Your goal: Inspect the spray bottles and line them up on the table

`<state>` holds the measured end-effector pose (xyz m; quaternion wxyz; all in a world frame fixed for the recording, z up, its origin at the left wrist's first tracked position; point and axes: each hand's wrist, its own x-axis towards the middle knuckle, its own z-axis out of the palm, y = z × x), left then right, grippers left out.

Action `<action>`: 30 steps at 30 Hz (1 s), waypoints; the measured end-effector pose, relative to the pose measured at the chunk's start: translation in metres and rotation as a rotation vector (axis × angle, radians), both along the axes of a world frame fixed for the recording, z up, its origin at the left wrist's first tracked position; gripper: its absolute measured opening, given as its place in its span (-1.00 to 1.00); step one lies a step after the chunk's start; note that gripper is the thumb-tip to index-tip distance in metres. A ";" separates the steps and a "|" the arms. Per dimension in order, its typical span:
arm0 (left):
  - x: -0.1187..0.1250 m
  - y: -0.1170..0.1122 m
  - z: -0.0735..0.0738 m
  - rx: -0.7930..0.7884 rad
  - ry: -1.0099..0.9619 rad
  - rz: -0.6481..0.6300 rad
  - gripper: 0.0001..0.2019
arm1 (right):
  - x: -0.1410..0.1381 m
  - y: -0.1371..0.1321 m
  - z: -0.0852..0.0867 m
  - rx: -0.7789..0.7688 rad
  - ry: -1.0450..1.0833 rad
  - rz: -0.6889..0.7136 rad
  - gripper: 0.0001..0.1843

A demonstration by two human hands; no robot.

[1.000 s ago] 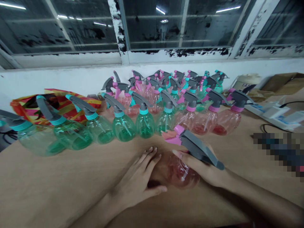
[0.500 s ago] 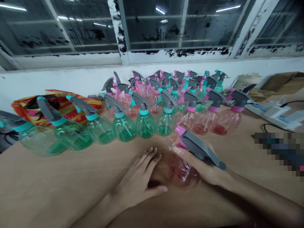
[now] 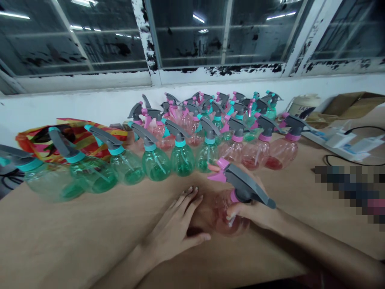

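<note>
A pink spray bottle [image 3: 223, 210] with a grey lever and pink nozzle stands on the table in front of me. My right hand [image 3: 259, 214] grips it from the right, thumb pressed on the clear pink body below the collar. Some of its fingers are hidden behind the bottle; fingertips show past the nozzle. To the left, my left hand [image 3: 177, 224] lies palm down on the wooden table [image 3: 75, 241], fingers spread, holding nothing. Beyond both hands runs a front row of spray bottles, green ones [image 3: 156, 164] at left and pink ones [image 3: 281, 154] at right, with coloured liquid inside.
More pink and green spray bottles [image 3: 192, 110] crowd behind the front row. A red and yellow bag [image 3: 102, 138] sits at back left. A white power strip [image 3: 345, 146] with plugs, a blurred-out dark object [image 3: 351, 192] and brown cardboard [image 3: 349, 106] lie at right.
My right hand's thumb has slid from near the nozzle down to the bottle's body. My left hand stays flat. The view has shifted slightly.
</note>
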<state>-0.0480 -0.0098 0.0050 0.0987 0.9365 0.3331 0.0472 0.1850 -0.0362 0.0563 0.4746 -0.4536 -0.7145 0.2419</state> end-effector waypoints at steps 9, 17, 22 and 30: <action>0.000 0.000 0.001 -0.008 -0.048 0.008 -0.18 | 0.011 -0.012 -0.010 0.080 0.053 -0.056 -0.09; -0.002 0.001 -0.003 0.057 -0.032 0.022 -0.24 | 0.015 -0.037 -0.002 0.044 -0.173 -0.157 -0.74; 0.000 0.002 -0.001 0.102 -0.028 0.026 -0.28 | 0.033 -0.051 0.007 0.081 -0.199 -0.212 -0.74; 0.002 0.006 -0.005 0.192 -0.053 0.018 -0.34 | 0.119 -0.079 -0.002 0.012 -0.295 -0.369 -0.79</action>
